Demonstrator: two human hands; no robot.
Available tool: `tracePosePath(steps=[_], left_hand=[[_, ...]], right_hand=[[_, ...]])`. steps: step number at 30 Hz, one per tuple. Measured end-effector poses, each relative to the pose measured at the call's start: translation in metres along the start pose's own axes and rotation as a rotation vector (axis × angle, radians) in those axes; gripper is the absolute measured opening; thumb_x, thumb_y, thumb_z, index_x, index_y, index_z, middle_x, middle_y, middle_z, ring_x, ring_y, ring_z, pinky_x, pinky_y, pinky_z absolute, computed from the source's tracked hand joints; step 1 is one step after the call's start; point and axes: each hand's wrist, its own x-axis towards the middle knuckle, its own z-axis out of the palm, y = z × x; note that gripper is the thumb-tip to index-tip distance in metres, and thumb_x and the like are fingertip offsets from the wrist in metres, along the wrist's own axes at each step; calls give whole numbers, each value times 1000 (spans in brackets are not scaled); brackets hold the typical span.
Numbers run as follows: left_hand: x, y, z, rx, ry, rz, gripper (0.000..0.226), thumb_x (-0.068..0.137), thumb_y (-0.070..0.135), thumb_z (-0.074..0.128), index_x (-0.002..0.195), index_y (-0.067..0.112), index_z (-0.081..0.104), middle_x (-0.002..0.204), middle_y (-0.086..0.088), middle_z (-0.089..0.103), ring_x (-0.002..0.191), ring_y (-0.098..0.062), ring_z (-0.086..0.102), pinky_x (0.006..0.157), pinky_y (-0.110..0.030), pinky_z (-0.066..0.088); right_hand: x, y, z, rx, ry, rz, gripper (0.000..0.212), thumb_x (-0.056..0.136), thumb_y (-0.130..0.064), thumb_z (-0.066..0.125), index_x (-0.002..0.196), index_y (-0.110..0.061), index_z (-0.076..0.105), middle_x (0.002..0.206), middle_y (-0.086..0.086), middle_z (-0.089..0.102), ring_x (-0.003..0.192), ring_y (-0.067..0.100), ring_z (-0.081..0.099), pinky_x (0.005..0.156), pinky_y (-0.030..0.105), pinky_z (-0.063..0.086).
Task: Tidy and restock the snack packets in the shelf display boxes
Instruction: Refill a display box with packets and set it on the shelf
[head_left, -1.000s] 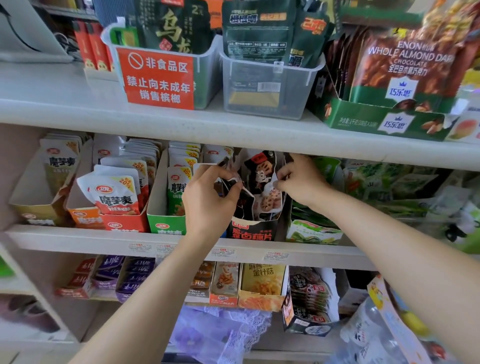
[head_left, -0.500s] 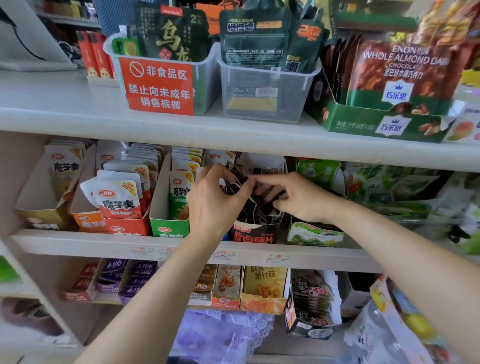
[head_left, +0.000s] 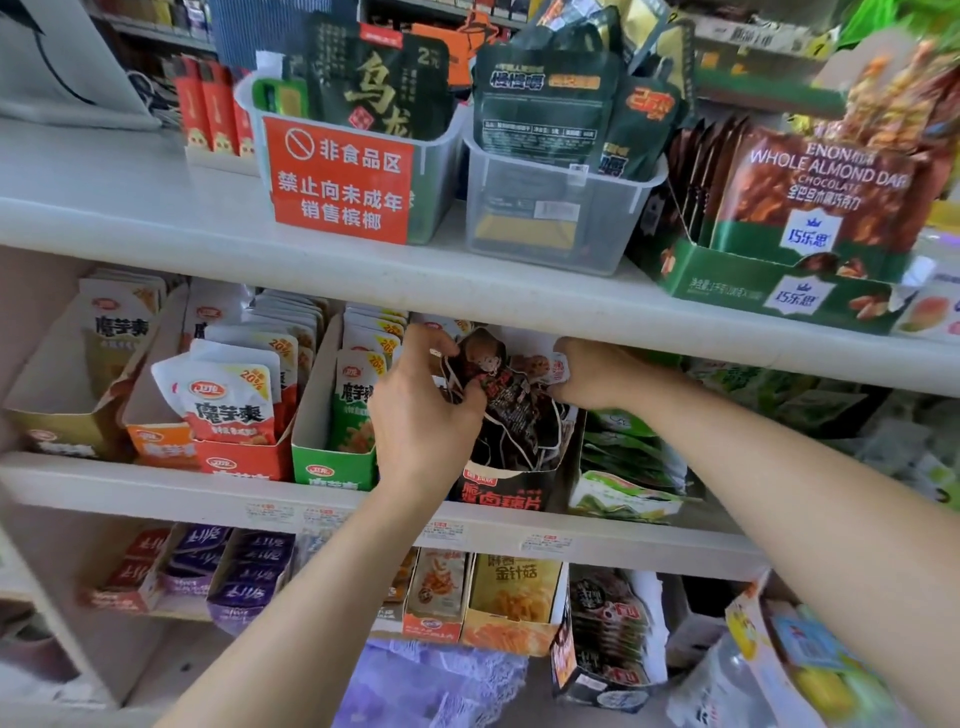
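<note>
Several dark foil snack packets are pinched by the curled left hand and right hand, and seemingly must be pressed level into the black cardboard box.

The left hand covers the left side of the dark packets and a corner of their display box, and the shelf above hides the rows behind. The price labels are too blurred to read, as are the green packets at far right.
</note>
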Motion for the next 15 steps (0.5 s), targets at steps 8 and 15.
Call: tracePosePath(steps=[8, 15], left_hand=[[0, 5, -1, -15, -11, -164, 37, 80, 29, 80, 115, 23, 68, 86, 10, 69, 78, -19, 68, 75, -31, 47], [-3, 20, 9, 2, 34, -111, 16, 84, 25, 74, 89, 21, 60, 82, 12, 64, 78, -20, 64, 75, -35, 47]], right_hand=[[-1, 18, 27, 56, 513, -46, 10, 92, -15, 67, 82, -15, 64, 84, 3, 63, 82, 22, 60, 66, 28, 39], [-40, -1, 39, 892, 489, -99, 8, 99, -10, 57, 97, -17, 52, 100, 13, 69, 85, 13, 61, 75, 27, 44]])
